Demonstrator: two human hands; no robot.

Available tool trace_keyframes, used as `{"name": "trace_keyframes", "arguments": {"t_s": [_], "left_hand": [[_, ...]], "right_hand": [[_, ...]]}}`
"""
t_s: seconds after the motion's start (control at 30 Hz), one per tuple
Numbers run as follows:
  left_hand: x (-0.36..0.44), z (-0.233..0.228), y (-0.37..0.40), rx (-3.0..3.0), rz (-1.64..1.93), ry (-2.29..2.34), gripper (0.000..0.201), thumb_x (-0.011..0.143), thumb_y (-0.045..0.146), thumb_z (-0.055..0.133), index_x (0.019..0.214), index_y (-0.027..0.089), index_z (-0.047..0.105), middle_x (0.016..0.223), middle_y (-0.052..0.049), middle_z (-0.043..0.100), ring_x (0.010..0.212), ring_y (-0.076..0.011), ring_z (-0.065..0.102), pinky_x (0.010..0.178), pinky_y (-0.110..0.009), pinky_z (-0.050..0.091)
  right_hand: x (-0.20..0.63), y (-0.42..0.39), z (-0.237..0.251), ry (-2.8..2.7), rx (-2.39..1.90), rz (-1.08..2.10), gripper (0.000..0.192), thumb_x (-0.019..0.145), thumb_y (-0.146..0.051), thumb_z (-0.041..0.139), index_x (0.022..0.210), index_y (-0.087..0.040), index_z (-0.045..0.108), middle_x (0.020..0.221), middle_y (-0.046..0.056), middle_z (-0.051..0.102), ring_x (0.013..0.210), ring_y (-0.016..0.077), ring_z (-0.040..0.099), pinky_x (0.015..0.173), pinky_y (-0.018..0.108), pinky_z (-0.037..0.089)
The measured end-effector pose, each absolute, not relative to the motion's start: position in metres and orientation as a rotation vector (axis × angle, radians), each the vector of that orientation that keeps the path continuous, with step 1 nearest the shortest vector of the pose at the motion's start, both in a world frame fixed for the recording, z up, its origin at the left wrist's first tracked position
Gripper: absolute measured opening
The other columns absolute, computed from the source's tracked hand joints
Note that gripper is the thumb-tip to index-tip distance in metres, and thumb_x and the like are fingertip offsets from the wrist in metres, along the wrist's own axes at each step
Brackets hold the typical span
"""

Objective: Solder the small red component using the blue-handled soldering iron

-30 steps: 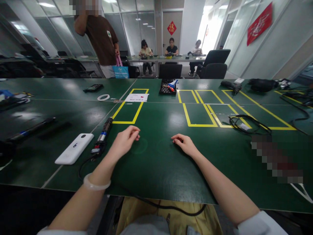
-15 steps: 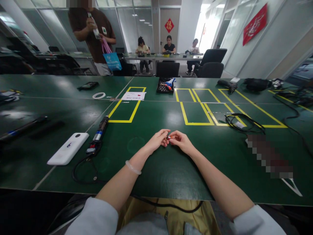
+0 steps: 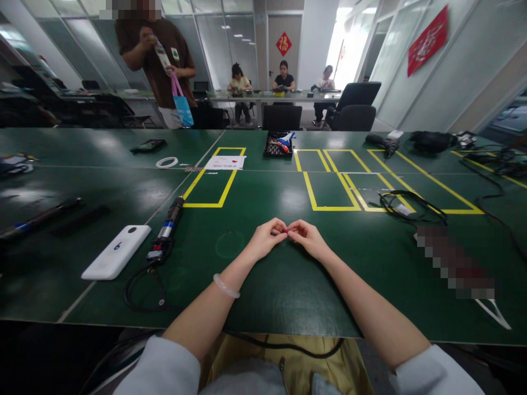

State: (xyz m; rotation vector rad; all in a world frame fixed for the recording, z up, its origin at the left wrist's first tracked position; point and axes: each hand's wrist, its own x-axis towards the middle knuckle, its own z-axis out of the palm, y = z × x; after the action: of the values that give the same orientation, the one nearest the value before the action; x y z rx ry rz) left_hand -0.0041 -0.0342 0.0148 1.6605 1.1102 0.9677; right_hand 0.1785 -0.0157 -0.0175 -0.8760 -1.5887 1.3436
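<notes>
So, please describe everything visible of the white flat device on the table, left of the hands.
The white device is a flat, rounded rectangle that looks like smooth plastic. It has a dark round spot near its far end and a dark mark like a "6" in the middle. It lies flat and slanted on the green table, just left of a black tool, apart from both hands.

You have one view only, worn on your head, looking forward and down along your own forearms across the green surface [image 3: 263,296]. Your left hand [image 3: 265,240] and right hand [image 3: 308,239] sit close, low centre; the far office wall lies well beyond.
</notes>
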Motion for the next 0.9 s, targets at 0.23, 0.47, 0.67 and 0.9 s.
{"name": "trace_keyframes", "arguments": {"t_s": [0.23, 0.47, 0.67, 0.9], "left_hand": [[-0.004, 0.01, -0.033, 1.689, 0.969, 1.17, 0.021, 0.074, 0.025, 0.066, 0.089, 0.017, 0.054, 0.089, -0.002, 0.063, 0.078, -0.0119, 0.06, 0.067, -0.022, 0.047], [-0.008, 0.01, -0.031, 1.655, 0.923, 1.184, 0.03, 0.075, 0.033, 0.066, 0.097, 0.015, 0.059, 0.092, -0.005, 0.065, 0.076, -0.0122, 0.061, 0.07, -0.025, 0.048], [-0.01, 0.009, -0.032, 1.657, 0.766, 1.219, 0.032, 0.082, 0.043, 0.052, 0.081, 0.014, 0.065, 0.071, -0.003, 0.063, 0.065, -0.0124, 0.057, 0.061, -0.024, 0.043], [-0.011, 0.009, -0.032, 1.69, 0.74, 1.269, 0.032, 0.08, 0.046, 0.055, 0.077, 0.015, 0.063, 0.064, 0.001, 0.057, 0.061, -0.0118, 0.053, 0.058, -0.023, 0.038]], "right_hand": [[0.18, -0.014, -0.02, -1.664, -0.92, 1.222, 0.026, 0.076, -0.035, 0.07, 0.093, -0.018, 0.06, 0.084, 0.003, 0.063, 0.07, 0.0137, 0.057, 0.06, 0.026, 0.044], [0.18, -0.016, -0.014, -1.711, -0.907, 1.137, 0.023, 0.077, -0.034, 0.068, 0.092, -0.019, 0.06, 0.085, 0.003, 0.064, 0.073, 0.0143, 0.057, 0.06, 0.026, 0.044], [0.179, -0.019, -0.012, -1.776, -0.9, 1.078, 0.021, 0.078, -0.033, 0.066, 0.093, -0.02, 0.06, 0.085, 0.003, 0.064, 0.074, 0.015, 0.058, 0.064, 0.028, 0.045], [0.178, -0.022, -0.009, -1.835, -0.927, 1.059, 0.019, 0.079, -0.033, 0.064, 0.092, -0.02, 0.06, 0.082, 0.002, 0.062, 0.071, 0.0145, 0.056, 0.063, 0.028, 0.044]]}}
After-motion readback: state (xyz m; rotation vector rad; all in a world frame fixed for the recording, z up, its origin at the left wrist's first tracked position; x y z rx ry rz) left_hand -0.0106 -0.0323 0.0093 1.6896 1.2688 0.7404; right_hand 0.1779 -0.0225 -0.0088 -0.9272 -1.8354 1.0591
